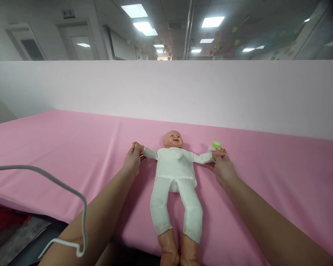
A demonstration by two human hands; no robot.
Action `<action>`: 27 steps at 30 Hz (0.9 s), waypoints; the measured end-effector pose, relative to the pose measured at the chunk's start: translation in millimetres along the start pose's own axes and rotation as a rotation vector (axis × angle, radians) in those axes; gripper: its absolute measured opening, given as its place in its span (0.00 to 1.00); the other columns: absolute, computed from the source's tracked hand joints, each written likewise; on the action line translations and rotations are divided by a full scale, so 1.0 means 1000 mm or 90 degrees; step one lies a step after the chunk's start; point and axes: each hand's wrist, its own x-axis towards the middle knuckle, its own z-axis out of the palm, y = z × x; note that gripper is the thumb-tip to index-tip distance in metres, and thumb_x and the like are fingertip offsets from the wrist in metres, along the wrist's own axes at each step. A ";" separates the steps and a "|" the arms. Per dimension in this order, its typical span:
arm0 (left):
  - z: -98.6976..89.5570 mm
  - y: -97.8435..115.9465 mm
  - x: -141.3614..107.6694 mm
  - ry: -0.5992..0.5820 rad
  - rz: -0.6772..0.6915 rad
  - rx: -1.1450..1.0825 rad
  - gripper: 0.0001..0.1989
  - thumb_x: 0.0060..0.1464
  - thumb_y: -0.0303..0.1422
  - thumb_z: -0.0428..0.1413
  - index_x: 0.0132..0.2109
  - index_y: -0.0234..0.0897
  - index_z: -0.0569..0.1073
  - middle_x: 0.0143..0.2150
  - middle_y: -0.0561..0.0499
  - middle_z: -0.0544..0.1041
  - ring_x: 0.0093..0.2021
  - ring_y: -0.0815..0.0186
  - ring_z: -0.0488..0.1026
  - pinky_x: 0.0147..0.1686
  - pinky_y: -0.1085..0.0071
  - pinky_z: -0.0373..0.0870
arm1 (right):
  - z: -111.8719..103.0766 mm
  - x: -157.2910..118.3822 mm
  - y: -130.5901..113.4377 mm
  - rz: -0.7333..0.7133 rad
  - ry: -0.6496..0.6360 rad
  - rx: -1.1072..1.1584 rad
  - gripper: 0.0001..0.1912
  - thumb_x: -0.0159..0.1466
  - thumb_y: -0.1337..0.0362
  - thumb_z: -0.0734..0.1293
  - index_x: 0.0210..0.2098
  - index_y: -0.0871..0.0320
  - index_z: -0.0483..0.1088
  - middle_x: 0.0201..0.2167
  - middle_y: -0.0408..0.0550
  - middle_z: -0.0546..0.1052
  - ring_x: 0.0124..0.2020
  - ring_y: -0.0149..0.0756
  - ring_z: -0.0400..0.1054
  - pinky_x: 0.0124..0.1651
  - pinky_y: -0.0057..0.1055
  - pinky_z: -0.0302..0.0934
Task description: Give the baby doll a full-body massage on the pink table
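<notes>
A baby doll [175,164] with a white cloth body lies on its back on the pink sheet [72,140], head away from me and feet at the near edge. Both its arms are stretched out sideways. My left hand [132,160] is closed around the doll's hand at the left. On the other side, my right hand [223,168] grips the doll's other wrist, with the doll's fingers showing past my own. Just behind my right hand stands a small white container with a green lid [216,144], partly hidden.
A white partition [166,92] runs along the back of the table, with glass above it. A grey cable [58,183] curves across the lower left, in front of my left forearm. A red stool [5,221] shows below the table edge at the left.
</notes>
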 end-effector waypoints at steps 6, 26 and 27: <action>-0.006 0.001 0.008 0.055 -0.140 -0.138 0.21 0.71 0.48 0.49 0.56 0.35 0.66 0.46 0.34 0.79 0.43 0.55 0.83 0.44 0.61 0.82 | -0.002 0.005 -0.009 0.207 0.024 0.063 0.06 0.66 0.65 0.68 0.43 0.55 0.70 0.39 0.53 0.81 0.38 0.44 0.82 0.50 0.50 0.78; 0.027 -0.002 -0.063 -0.196 0.298 0.281 0.17 0.62 0.45 0.62 0.53 0.43 0.79 0.51 0.48 0.81 0.55 0.56 0.77 0.58 0.59 0.73 | 0.031 -0.073 -0.037 -0.361 -0.194 -0.265 0.23 0.68 0.59 0.69 0.61 0.49 0.67 0.59 0.52 0.76 0.57 0.47 0.74 0.61 0.50 0.70; 0.027 -0.004 -0.065 -0.213 0.333 0.337 0.16 0.62 0.43 0.61 0.54 0.44 0.79 0.53 0.48 0.81 0.57 0.55 0.76 0.59 0.58 0.72 | 0.033 -0.079 -0.036 -0.393 -0.233 -0.307 0.21 0.68 0.61 0.68 0.60 0.49 0.69 0.57 0.51 0.78 0.56 0.46 0.74 0.60 0.50 0.70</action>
